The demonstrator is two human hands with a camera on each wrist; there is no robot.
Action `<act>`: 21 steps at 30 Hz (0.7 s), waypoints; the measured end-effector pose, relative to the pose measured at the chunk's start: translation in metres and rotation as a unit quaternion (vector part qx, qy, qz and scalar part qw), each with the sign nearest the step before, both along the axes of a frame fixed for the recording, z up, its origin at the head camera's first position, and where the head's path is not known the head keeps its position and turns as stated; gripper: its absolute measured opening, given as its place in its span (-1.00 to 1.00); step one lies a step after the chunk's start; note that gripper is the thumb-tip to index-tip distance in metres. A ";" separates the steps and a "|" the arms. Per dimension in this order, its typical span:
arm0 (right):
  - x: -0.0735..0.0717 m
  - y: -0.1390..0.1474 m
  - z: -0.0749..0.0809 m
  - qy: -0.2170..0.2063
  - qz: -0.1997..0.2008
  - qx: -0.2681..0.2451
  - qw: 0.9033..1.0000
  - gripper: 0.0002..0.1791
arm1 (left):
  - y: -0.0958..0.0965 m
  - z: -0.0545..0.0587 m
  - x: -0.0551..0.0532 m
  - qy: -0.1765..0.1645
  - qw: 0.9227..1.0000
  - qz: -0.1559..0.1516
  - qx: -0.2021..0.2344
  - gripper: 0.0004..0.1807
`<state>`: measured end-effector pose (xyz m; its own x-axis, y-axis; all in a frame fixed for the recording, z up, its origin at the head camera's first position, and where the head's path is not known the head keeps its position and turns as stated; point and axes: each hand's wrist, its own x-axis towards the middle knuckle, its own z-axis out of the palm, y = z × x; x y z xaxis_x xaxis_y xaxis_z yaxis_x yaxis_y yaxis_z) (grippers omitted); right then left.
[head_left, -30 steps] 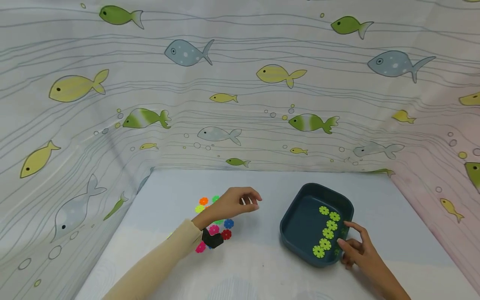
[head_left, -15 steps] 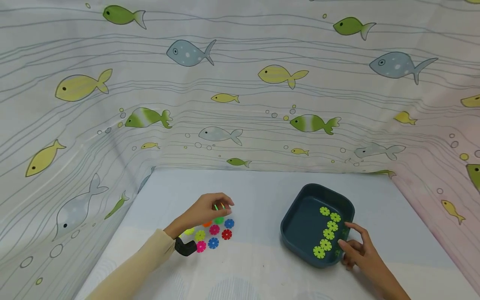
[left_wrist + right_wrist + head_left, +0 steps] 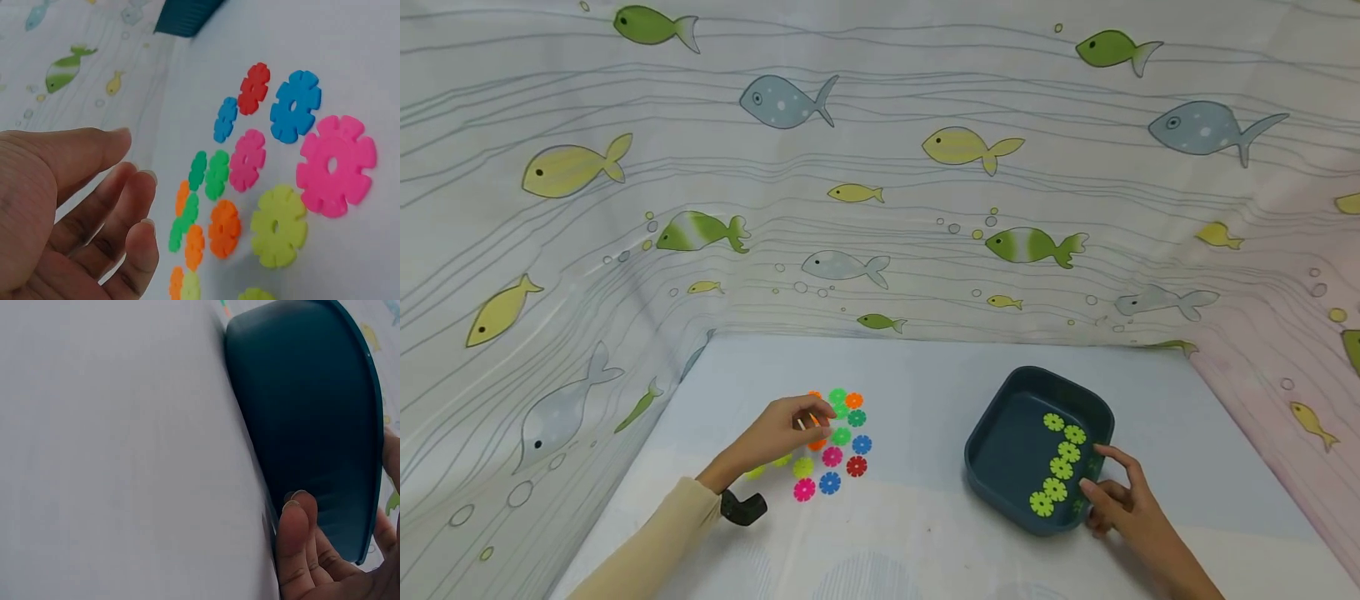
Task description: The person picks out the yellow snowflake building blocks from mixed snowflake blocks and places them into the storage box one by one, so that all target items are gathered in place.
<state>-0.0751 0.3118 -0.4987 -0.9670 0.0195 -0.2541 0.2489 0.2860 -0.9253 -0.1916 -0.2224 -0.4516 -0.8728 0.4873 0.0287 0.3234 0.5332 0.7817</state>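
Observation:
My left hand (image 3: 786,425) hovers over a loose cluster of flower-shaped notched plastic discs on the table, among them a red disc (image 3: 857,471) and a pink disc (image 3: 350,150). In the left wrist view its fingers are loosely bent, with nothing between them and the thumb. Some discs are hidden behind this hand in the head view. My right hand (image 3: 1123,504) holds the near right side of a dark teal tray (image 3: 1003,450), thumb and forefinger at the rim, other fingers against the outer wall (image 3: 300,400). Several yellow-green discs (image 3: 1055,490) lie inside, along the tray's right side.
A white table (image 3: 917,542) bears both the tray and the disc cluster. Fish-printed cloth (image 3: 925,250) encloses the back and both sides. A black wrist device (image 3: 743,508) sits by the left sleeve (image 3: 647,533).
My left hand has moved left, away from the tray side and back over the cluster, uncovering more discs on its right. My right hand has stayed at the tray.

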 end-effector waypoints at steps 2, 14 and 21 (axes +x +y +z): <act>0.000 0.001 -0.001 0.000 -0.003 -0.001 1.000 -0.23 | -0.005 -0.001 0.003 -0.003 1.000 0.011 -0.004 -0.70; 0.001 -0.001 -0.002 0.003 -0.005 -0.002 1.000 -0.25 | -0.039 -0.013 0.021 -0.009 0.998 0.061 -0.029 -0.72; 0.001 -0.002 0.000 0.005 -0.006 0.002 1.000 -0.26 | -0.051 -0.016 0.028 -0.023 0.997 0.075 -0.020 -0.64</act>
<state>-0.0737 0.3100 -0.4985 -0.9693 0.0323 -0.2437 0.2425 0.2869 -0.9268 -0.1635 -0.2738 -0.4679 -0.9359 0.3511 -0.0295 0.2020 0.6032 0.7716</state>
